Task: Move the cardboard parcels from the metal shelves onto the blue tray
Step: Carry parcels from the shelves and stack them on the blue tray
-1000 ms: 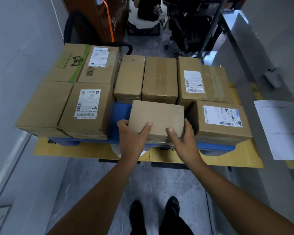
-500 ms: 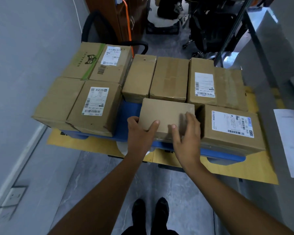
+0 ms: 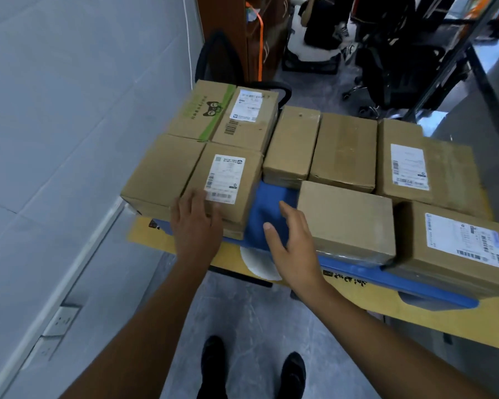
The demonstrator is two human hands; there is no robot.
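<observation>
Letting go is what has changed: half a second ago both hands were clasped on the near edge of the plain parcel [image 3: 346,217], and now neither holds it. That parcel lies flat on the blue tray [image 3: 268,208] in the front row, its right end close against a labelled parcel [image 3: 458,249], with a patch of bare blue showing to its left. I judge this one delivered, so the likely next step is a trip back to the metal shelves, which I cannot surely make out here, for another. The left hand [image 3: 196,226] has slid across to the front-left parcel [image 3: 228,182]; its fingers are straight and laid on the top near the shipping label, gripping nothing. The right hand [image 3: 294,249] hovers over the bare blue patch just beside the plain parcel's left edge, fingers spread and relaxed, thumb out, also empty. Both forearms reach forward from the bottom of the view
</observation>
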